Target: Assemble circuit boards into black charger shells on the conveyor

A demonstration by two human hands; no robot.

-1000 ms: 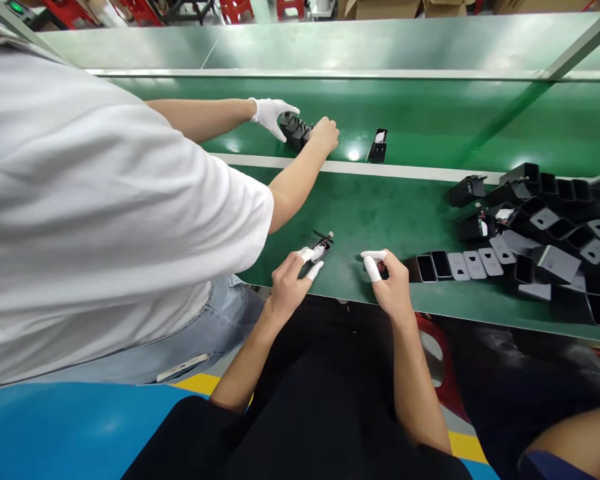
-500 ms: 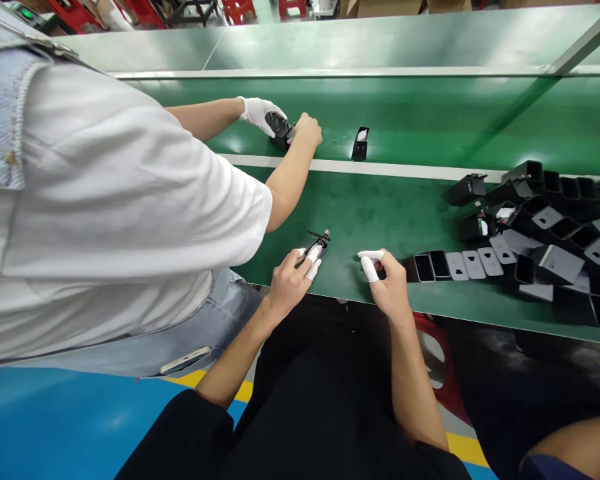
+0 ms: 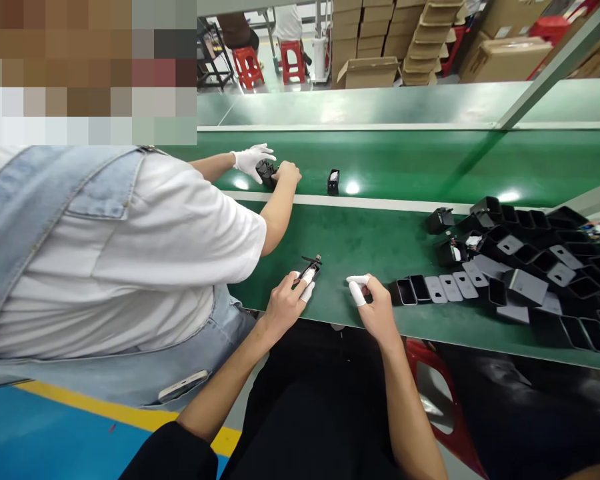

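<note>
Here at the near edge of the green table (image 3: 330, 233), the left hand (image 3: 284, 303) has a small black box (image 3: 317, 268) firmly in its fingers, the box tilted, a thin dark piece and a metal tip sticking up at its far end! Over on the right, the right hand (image 3: 379, 308) hangs just past the edge, thumb and forefinger curled close together in white finger covers (image 3: 357, 293) (whether anything is pinched there, I cannot tell). Just beside it runs a row of boxes (image 3: 450, 288), some showing dark hollows, some pale faces, leading into a crowded heap of boxes (image 3: 527, 287). And across the white strip (image 3: 370, 203), a co-worker's gloved hand (image 3: 250, 160) and bare hand (image 3: 289, 172) are at some dark boxes (image 3: 266, 173), with another black box (image 3: 333, 183) standing nearby!
</note>
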